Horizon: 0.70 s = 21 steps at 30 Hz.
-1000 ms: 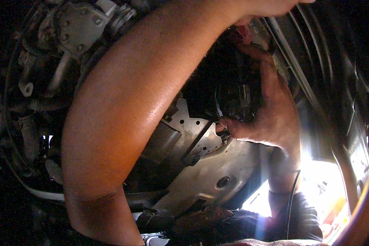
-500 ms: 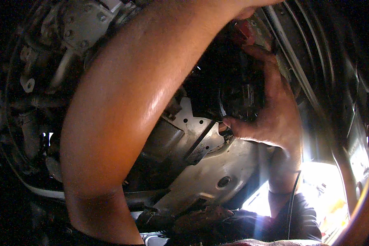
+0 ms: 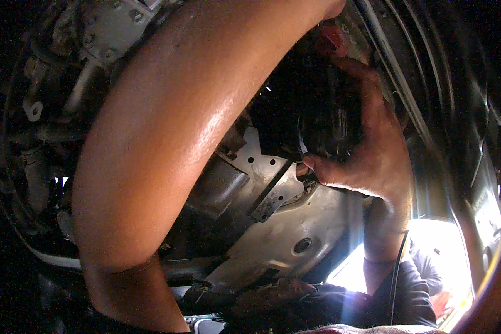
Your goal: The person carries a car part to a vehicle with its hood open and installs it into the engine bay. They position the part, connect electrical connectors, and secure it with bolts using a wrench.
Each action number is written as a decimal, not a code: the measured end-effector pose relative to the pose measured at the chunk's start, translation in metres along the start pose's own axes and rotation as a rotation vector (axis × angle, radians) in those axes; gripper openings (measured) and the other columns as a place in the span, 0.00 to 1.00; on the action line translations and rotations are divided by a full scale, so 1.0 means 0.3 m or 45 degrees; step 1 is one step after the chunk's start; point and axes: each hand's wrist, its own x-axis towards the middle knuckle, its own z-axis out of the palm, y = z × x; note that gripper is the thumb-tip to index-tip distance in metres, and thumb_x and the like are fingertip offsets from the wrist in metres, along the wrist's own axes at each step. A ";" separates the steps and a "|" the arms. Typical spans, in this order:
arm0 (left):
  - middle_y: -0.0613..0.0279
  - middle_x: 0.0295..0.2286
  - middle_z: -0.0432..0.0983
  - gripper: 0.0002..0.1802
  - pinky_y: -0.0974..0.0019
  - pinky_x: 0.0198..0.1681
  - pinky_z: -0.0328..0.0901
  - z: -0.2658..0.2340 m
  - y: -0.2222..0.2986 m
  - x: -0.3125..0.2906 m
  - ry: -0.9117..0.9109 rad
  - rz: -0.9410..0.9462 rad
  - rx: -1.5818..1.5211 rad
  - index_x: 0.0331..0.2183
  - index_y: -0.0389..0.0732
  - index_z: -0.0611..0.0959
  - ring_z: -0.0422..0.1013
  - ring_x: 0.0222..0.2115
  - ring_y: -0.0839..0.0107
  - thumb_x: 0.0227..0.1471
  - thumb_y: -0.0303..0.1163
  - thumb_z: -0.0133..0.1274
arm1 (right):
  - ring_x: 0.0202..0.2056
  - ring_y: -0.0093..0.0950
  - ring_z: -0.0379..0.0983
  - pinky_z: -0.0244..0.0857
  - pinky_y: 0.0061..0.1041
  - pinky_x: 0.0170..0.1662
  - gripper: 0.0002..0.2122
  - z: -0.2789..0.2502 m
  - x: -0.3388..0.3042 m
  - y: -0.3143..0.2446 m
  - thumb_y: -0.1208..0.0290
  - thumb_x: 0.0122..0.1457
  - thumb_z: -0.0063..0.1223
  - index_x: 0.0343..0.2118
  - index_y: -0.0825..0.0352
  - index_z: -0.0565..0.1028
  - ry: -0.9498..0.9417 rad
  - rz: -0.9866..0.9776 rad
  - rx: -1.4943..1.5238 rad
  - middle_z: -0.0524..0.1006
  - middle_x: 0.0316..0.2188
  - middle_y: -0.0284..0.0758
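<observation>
My left arm crosses from the lower left to the top, where only an edge of my left hand (image 3: 335, 10) shows; its fingers are out of view. Close below that edge sits a small red part (image 3: 331, 41). Lower right, my right hand (image 3: 376, 150) reaches up with thumb and fingers spread wide around a dark rounded part (image 3: 331, 119). The thumb lies at its lower edge, near a bright curved strip. The extended finger reaches up to the red part. Shadow hides most of the dark part's shape.
A pale metal bracket with holes (image 3: 278, 192) and a metal panel with a round plug (image 3: 303, 245) lie below my hands. Long metal rails (image 3: 398, 72) run down the right. A bolted plate (image 3: 114, 30) and pipes fill the upper left. A person's dark clothing (image 3: 426, 270) shows in the bright opening.
My left arm and hand have shifted slightly left, uncovering more of the red part. My right hand keeps its hold. Dark clothing has come into sight in the bright opening.
</observation>
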 end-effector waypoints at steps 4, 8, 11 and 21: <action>0.46 0.26 0.80 0.17 0.53 0.38 0.74 -0.029 -0.068 0.040 -0.001 0.619 0.474 0.36 0.29 0.83 0.79 0.31 0.52 0.67 0.35 0.48 | 0.63 0.44 0.67 0.58 0.38 0.67 0.52 -0.006 0.002 -0.011 0.65 0.31 0.74 0.65 0.68 0.60 -0.026 0.102 0.094 0.70 0.60 0.49; 0.55 0.21 0.78 0.15 0.56 0.27 0.76 -0.024 -0.112 0.073 0.043 1.451 1.138 0.36 0.30 0.83 0.79 0.21 0.60 0.68 0.29 0.45 | 0.64 0.45 0.66 0.57 0.38 0.67 0.52 -0.004 0.006 -0.018 0.63 0.33 0.75 0.66 0.68 0.60 0.001 0.042 0.054 0.69 0.62 0.50; 0.58 0.18 0.76 0.15 0.56 0.22 0.74 -0.021 -0.109 0.057 0.003 1.387 1.241 0.34 0.32 0.83 0.78 0.19 0.64 0.68 0.29 0.45 | 0.65 0.45 0.66 0.57 0.39 0.68 0.52 0.002 0.013 -0.012 0.62 0.34 0.75 0.66 0.68 0.59 0.025 -0.031 0.083 0.68 0.63 0.51; 0.61 0.16 0.71 0.12 0.57 0.31 0.72 -0.055 -0.110 -0.006 -0.170 1.312 0.922 0.17 0.38 0.75 0.72 0.19 0.68 0.51 0.21 0.53 | 0.63 0.47 0.67 0.59 0.39 0.66 0.52 -0.009 0.005 -0.020 0.59 0.34 0.76 0.65 0.69 0.59 -0.042 0.172 0.055 0.70 0.60 0.51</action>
